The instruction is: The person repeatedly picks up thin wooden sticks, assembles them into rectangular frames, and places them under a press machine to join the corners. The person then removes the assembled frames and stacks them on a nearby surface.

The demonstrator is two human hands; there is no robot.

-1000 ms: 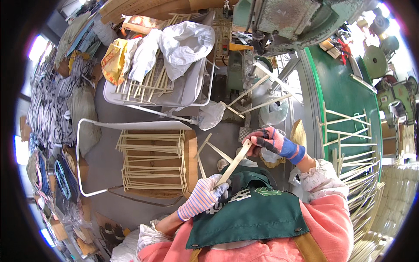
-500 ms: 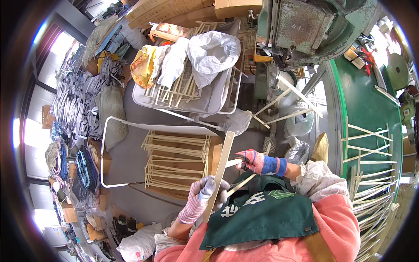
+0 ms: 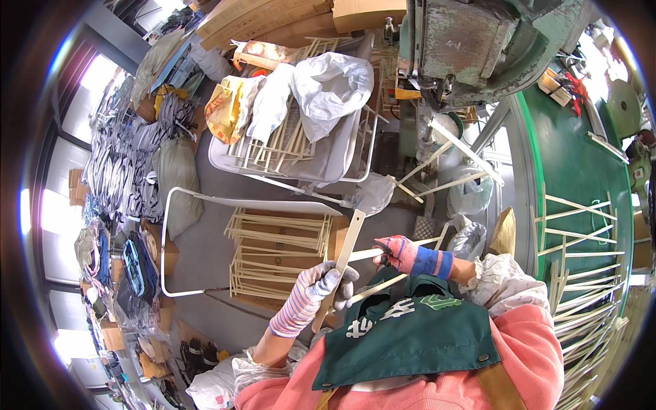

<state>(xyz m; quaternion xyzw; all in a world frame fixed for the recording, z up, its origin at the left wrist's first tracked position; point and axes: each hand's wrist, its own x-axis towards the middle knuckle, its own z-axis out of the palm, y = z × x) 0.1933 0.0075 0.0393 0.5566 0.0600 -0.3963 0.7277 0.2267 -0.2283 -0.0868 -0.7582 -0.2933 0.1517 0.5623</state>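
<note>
My left hand (image 3: 309,295), in a striped glove, is closed around the middle of a flat cream bar (image 3: 351,238) with a hole near its upper end. Two narrow cream rails run from that bar toward the right; the upper rail (image 3: 367,255) passes into my right hand (image 3: 412,257), and the lower rail (image 3: 378,290) slants up beneath it. My right hand wears a red and blue glove with dark fingertips, closed on the upper rail. Beyond this hand a short cream crosspiece (image 3: 443,236) shows at the rails' far end. The gloves hide the joints.
On the left, cream frames (image 3: 277,263) lie stacked on cardboard. A white-framed cart (image 3: 287,167) with bags and frames stands beyond. A green machine (image 3: 471,51) rises at the upper right, with a cream frame (image 3: 468,152) below it. More frames cover the green table (image 3: 570,164).
The held bar has tilted slightly, its lower end shifting left and up. My left hand has moved a little left; my right hand has shifted slightly right. The crosspiece now shows past it.
</note>
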